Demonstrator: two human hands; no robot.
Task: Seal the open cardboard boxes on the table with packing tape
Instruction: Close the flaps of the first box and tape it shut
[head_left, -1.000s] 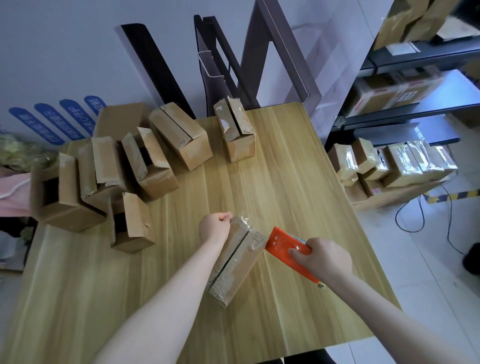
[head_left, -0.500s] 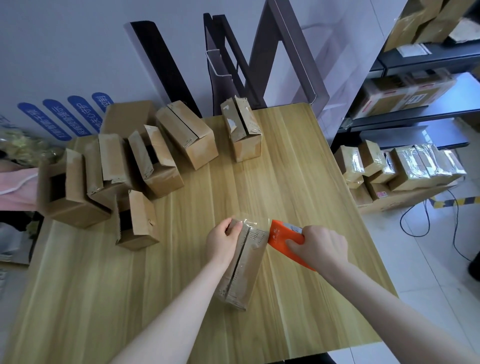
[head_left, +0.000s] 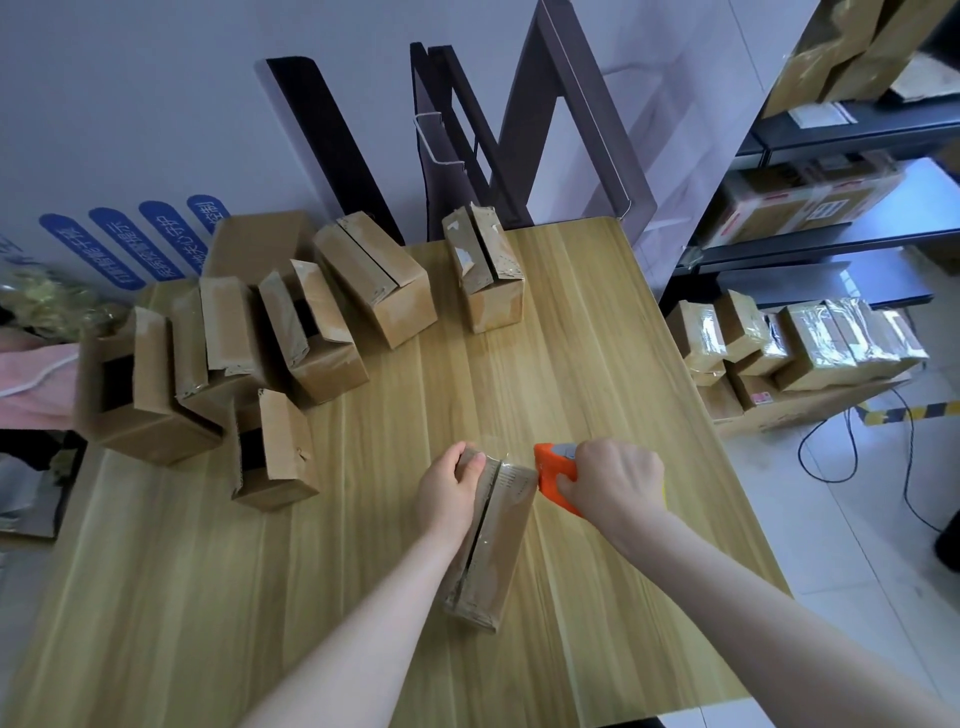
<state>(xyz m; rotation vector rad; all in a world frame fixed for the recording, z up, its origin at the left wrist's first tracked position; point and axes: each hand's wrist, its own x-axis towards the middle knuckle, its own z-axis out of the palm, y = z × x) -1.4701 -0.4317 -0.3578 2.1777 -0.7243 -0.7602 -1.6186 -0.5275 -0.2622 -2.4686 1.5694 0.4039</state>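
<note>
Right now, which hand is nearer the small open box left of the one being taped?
Left. The left hand grips the taped box, right of the small open box; the right hand, holding the orange dispenser, is farther right.

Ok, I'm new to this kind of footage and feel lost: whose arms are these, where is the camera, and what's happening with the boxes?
No machine here: these are a person's two bare arms, filmed by a wide-angle camera worn on their head, looking down. The left hand grips the far end of a cardboard box lying on the wooden table. The right hand holds an orange tape dispenser right beside that end. Further back on the left stand several open boxes, flaps up. On the floor to the right lie taped boxes.
</note>
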